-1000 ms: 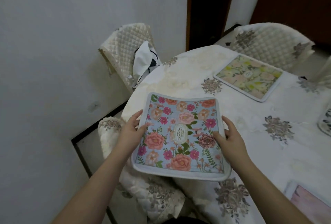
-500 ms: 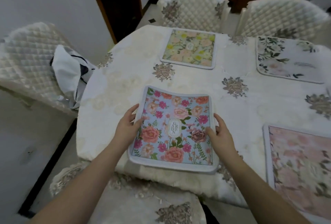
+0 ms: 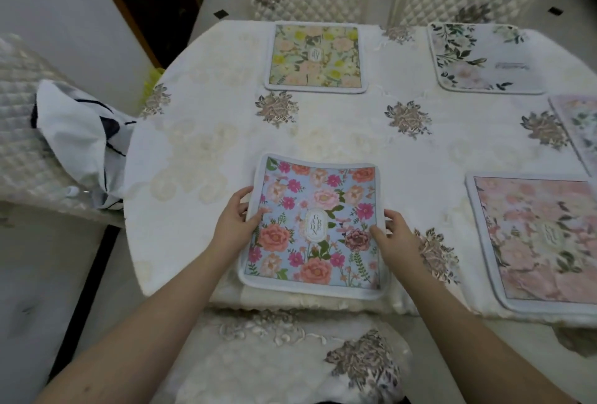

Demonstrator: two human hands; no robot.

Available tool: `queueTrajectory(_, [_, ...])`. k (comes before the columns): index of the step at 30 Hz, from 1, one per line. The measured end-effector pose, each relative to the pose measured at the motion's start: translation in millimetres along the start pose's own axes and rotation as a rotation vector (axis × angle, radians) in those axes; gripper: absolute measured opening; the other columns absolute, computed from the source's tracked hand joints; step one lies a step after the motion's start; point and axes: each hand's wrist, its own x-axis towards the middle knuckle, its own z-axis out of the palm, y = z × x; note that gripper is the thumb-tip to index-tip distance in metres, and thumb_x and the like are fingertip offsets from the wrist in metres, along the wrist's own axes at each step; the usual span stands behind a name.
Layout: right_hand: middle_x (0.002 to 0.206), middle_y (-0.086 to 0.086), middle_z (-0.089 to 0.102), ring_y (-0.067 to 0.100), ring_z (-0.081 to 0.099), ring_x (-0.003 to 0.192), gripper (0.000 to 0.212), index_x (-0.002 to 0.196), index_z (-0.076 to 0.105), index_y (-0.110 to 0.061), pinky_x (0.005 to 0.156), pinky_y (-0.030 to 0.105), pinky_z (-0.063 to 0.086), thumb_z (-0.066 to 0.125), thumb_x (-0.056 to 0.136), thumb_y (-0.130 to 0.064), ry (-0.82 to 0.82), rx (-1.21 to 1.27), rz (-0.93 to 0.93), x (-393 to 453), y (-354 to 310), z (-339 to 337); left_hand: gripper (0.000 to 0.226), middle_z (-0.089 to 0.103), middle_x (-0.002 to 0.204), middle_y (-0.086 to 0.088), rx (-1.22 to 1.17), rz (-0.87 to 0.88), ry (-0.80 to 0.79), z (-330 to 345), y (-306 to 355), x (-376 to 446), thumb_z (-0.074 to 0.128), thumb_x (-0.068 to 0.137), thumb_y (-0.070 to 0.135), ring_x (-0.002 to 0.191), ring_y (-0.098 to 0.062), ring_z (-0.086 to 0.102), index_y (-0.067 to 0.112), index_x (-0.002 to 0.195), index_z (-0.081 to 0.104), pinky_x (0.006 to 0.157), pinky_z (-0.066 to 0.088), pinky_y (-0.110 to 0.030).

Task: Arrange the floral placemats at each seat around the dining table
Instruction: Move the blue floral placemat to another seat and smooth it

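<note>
While both your forearms reach forward, your left hand (image 3: 233, 222) pinches the left edge of the blue floral placemat (image 3: 315, 229) and your right hand (image 3: 394, 235) grips its right edge, thumbs on top. It lies at the near edge of the bench (image 3: 200, 158).

5 floral placemats on the dining table (image 3: 200, 132): blue (image 3: 315, 229), yellow-green (image 3: 316, 56), white w/ leaves (image 3: 481, 59), pink (image 3: 542, 238), pale one (image 3: 581, 132) at table's right edge. 4 quilted chairs round table. 2 hands.
</note>
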Motion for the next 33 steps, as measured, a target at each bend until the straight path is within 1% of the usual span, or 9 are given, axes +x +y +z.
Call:
queueTrajectory(4, [0.103,-0.003,0.062,0.004,0.062,0.08,0.036,0.132,0.048,-0.014,0.059,0.02,0.047,0.057,0.097,-0.021,0.017,-0.041,0.01,-0.8,5.7,4.2,0.057,0.07,0.112,0.005,0.037,-0.006,0.0,-2.8,-16.4,2.7,0.073,0.088,0.03,0.092,-0.008,0.071,0.034,0.138,0.045,0.073,0.062,-0.033])
queueTrajectory(8, [0.09,-0.014,0.059,0.007,0.062,0.08,0.036,0.131,0.053,-0.014,0.075,0.035,0.056,0.06,0.096,-0.017,0.028,-0.1,-0.021,2.4,8.8,0.7,0.058,0.068,0.097,0.01,0.201,-0.017,0.039,-6.3,-22.5,3.1,0.075,0.086,0.036,0.082,-0.007,0.067,0.03,0.137,0.049,0.069,0.059,-0.031])
queueTrajectory(12, [0.09,-0.006,0.063,0.01,0.064,0.08,0.037,0.132,0.056,-0.014,0.071,0.028,0.052,0.061,0.096,-0.016,0.03,-0.153,-0.075,4.8,12.5,-1.4,0.059,0.066,0.09,0.01,0.252,-0.01,0.042,-4.3,-26.9,-2.2,0.076,0.084,0.036,0.078,-0.007,0.065,0.028,0.138,0.051,0.058,0.048,-0.015])
queueTrajectory(19, [0.098,0.002,0.062,0.012,0.061,0.08,0.036,0.132,0.057,-0.018,0.066,0.024,0.046,0.059,0.096,-0.024,0.037,-0.331,-0.135,13.3,22.3,-3.0,0.053,0.064,0.09,0.013,0.328,0.027,0.058,-2.3,-24.6,0.6,0.074,0.086,0.034,0.075,-0.004,0.061,0.027,0.135,0.053,0.061,0.046,-0.017])
queueTrajectory(21, [0.11,0.006,0.059,0.019,0.059,0.09,0.04,0.136,0.053,-0.017,0.076,0.03,0.046,0.055,0.097,-0.027,0.117,-0.415,-0.128,14.7,23.1,-7.1,0.049,0.061,0.091,0.006,0.316,0.01,0.125,-4.3,-25.7,4.8,0.069,0.09,0.032,0.076,-0.009,0.06,0.022,0.135,0.053,0.066,0.053,-0.028])
queueTrajectory(23, [0.12,0.009,0.057,0.025,0.057,0.102,0.043,0.139,0.05,-0.015,0.086,0.037,0.046,0.05,0.099,-0.029,0.186,-0.477,-0.144,17.0,18.2,-9.8,0.048,0.059,0.102,-0.001,0.324,-0.001,0.205,-5.6,-24.4,10.8,0.062,0.093,0.029,0.083,-0.014,0.059,0.019,0.138,0.051,0.075,0.056,-0.04])
queueTrajectory(26, [0.129,0.009,0.056,0.026,0.051,0.115,0.043,0.141,0.048,-0.014,0.095,0.041,0.043,0.046,0.101,-0.029,0.175,-0.548,-0.233,22.5,-0.9,1.2,0.041,0.055,0.121,-0.007,0.39,0.128,0.258,5.4,-15.0,17.2,0.054,0.096,0.022,0.104,-0.019,0.055,0.016,0.137,0.051,0.091,0.048,-0.037])
queueTrajectory(29, [0.137,0.011,0.055,0.025,0.047,0.125,0.042,0.142,0.048,-0.01,0.106,0.038,0.034,0.045,0.101,-0.023,0.131,-0.458,-0.372,33.0,-27.7,30.3,0.04,0.054,0.136,-0.009,0.507,0.308,0.189,32.4,1.4,26.2,0.051,0.099,0.019,0.125,-0.024,0.048,0.01,0.137,0.052,0.107,0.034,-0.036])
queueTrajectory(33, [0.155,0.008,0.037,0.023,0.028,0.145,0.05,0.15,0.034,-0.011,0.12,0.04,0.018,0.034,0.103,-0.027,0.064,-0.473,-0.455,62.8,-57.3,80.3,0.053,0.04,0.154,-0.008,0.746,0.469,-0.007,70.5,8.4,58.4,0.046,0.097,0.026,0.143,-0.025,0.032,0.013,0.149,0.039,0.119,0.022,-0.04])
